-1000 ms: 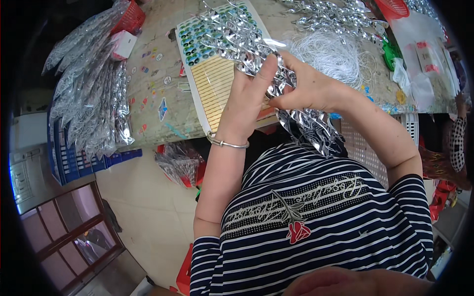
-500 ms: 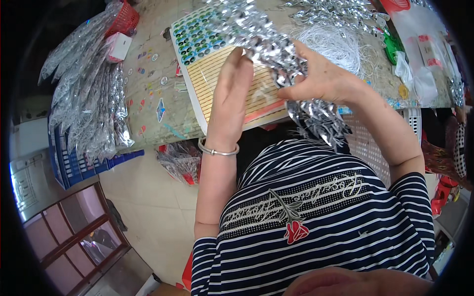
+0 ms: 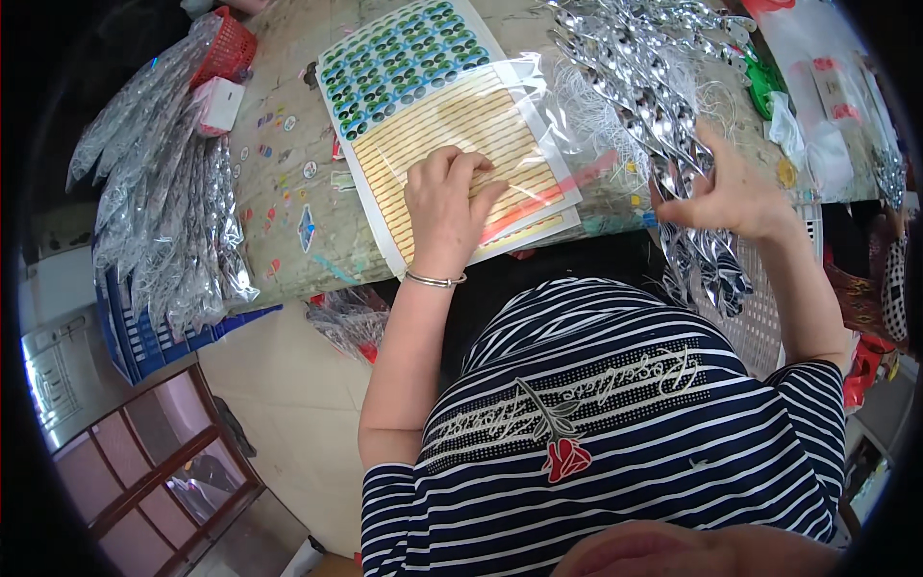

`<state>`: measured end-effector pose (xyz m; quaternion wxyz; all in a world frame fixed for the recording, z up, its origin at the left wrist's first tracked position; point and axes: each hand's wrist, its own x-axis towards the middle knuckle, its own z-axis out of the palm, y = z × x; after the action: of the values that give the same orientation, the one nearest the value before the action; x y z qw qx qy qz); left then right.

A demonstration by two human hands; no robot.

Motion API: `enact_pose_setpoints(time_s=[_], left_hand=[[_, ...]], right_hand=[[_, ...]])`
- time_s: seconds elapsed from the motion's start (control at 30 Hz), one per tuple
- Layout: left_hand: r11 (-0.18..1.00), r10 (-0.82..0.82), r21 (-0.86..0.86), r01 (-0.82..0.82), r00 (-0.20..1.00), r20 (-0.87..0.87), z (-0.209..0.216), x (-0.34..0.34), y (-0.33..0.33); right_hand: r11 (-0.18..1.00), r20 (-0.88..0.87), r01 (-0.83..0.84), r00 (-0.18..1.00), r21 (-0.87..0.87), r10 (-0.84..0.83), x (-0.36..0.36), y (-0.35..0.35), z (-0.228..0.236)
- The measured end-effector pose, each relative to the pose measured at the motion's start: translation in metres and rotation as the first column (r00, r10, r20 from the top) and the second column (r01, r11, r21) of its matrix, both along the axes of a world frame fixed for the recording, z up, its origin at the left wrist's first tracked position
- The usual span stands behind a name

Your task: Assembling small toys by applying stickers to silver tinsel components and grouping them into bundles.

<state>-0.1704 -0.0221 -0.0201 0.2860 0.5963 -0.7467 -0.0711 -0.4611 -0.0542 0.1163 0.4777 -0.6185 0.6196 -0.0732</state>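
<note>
Foil (image 3: 663,120): bundle in right hand (image 3: 738,197), slanting across string (image 3: 612,146), lower ends beyond the desk (image 3: 288,67) edge.
Right hand: curled round the bundle.
Left hand (image 3: 444,204): fingers bent over film (image 3: 531,72) on sheets (image 3: 380,171); cannot tell whether pinching it.
String: likely to snag foil ends dragged low.
Film: may slide or crease if left hand drags.

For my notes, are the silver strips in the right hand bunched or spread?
Bunched: the twisted silver strips lie together where the right hand grips.
</note>
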Motion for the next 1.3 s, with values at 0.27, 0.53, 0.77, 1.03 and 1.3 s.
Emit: enact_pose_setpoints(time_s=[0.27,0.53,0.77,1.03,1.3], left_hand=[[0.999,0.018,-0.047,-0.023,0.993,-0.115,0.008,-0.006,-0.006],[0.994,0.084,-0.049,-0.099,0.965,-0.249,0.038,-0.007,-0.015],[0.977,0.205,0.007,-0.211,0.937,-0.283,0.056,-0.007,-0.012],[0.977,0.106,-0.188,-0.098,0.994,0.03,0.055,-0.024,-0.006],[0.997,-0.067,0.037,0.07,0.995,-0.071,0.044,-0.03,0.002]], right_hand=[[0.995,0.098,-0.055,0.994,0.082,0.047,-0.018,0.017,-0.025],[0.911,0.276,-0.363,0.912,0.195,0.304,0.004,0.021,-0.03],[0.905,0.224,-0.376,0.917,0.201,0.331,-0.013,0.022,-0.054],[0.948,0.178,-0.17,0.976,0.268,0.125,-0.01,0.016,-0.045],[0.961,0.21,-0.188,0.967,0.204,0.145,-0.015,0.017,-0.053]])
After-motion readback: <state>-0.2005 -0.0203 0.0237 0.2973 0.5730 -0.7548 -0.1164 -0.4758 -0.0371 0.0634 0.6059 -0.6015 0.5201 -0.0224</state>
